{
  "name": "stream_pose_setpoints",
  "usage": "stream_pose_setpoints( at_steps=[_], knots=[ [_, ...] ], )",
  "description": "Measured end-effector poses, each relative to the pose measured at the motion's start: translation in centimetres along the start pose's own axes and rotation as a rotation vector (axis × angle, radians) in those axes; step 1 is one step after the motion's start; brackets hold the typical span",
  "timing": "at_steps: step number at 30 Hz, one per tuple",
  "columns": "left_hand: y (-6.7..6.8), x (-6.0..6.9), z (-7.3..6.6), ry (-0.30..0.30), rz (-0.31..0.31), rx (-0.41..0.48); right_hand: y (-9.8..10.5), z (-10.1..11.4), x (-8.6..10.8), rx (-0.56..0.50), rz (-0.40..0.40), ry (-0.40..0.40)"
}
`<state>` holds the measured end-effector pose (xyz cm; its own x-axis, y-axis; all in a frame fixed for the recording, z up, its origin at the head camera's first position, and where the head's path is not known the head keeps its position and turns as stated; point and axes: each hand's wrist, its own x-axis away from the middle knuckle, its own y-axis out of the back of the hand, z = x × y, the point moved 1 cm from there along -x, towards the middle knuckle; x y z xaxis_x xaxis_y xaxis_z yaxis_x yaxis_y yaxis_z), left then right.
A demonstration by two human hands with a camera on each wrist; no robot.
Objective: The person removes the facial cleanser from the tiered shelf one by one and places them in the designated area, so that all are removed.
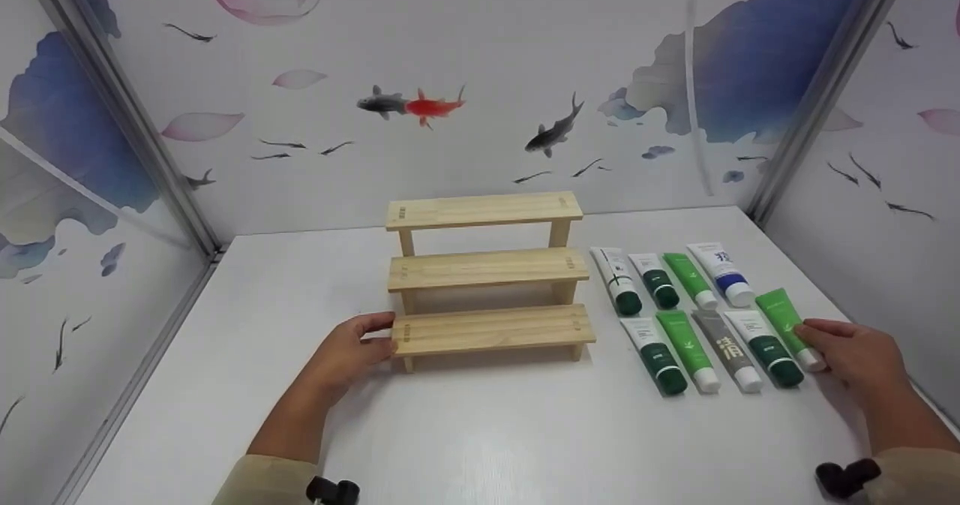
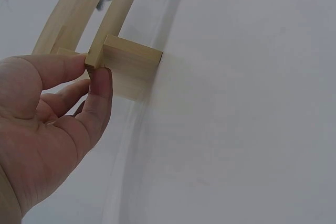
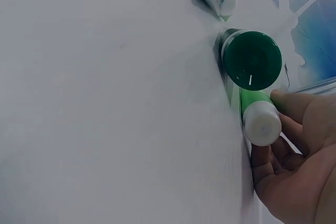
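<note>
A three-tier wooden step rack (image 1: 495,330) stands on the white table in the head view. My left hand (image 1: 346,359) pinches the left end of its lowest board, thumb and fingers on either face of the wood (image 2: 113,22) in the left wrist view. Over on the right, my right hand (image 1: 862,351) grips a green squeeze tube (image 1: 780,316) with a white cap, which lies at the right end of the front row. Beside that tube lies a white and dark green tube (image 1: 766,346); its round green cap (image 3: 253,60) shows large in the right wrist view.
Several more tubes lie in two rows right of the rack, among them a grey one (image 1: 727,347) and a white one with a blue band (image 1: 720,271). Printed panels with fish (image 1: 555,130) enclose the table (image 1: 480,430) at the back and sides.
</note>
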<state>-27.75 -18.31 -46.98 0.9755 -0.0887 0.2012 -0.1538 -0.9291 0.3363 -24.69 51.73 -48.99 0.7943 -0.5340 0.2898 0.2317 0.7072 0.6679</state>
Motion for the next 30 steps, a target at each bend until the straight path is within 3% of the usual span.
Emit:
stream_pose_setpoints(
  at_steps=[14,21,26,30],
  knots=[
    [-0.1,-0.1,0.0,0.007,-0.004,-0.002,0.3,0.1,-0.1,0.012,0.009,-0.031],
    [0.0,0.0,0.0,-0.01,0.013,0.033,0.5,0.6,0.2,-0.02,-0.013,0.009],
    [-0.1,0.1,0.0,-0.013,0.015,0.028,0.4,1.9,1.1,-0.062,-0.062,0.036],
    [0.0,0.0,-0.1,0.003,0.009,0.018,-0.2,3.4,2.2,-0.071,-0.054,0.092]
  ],
)
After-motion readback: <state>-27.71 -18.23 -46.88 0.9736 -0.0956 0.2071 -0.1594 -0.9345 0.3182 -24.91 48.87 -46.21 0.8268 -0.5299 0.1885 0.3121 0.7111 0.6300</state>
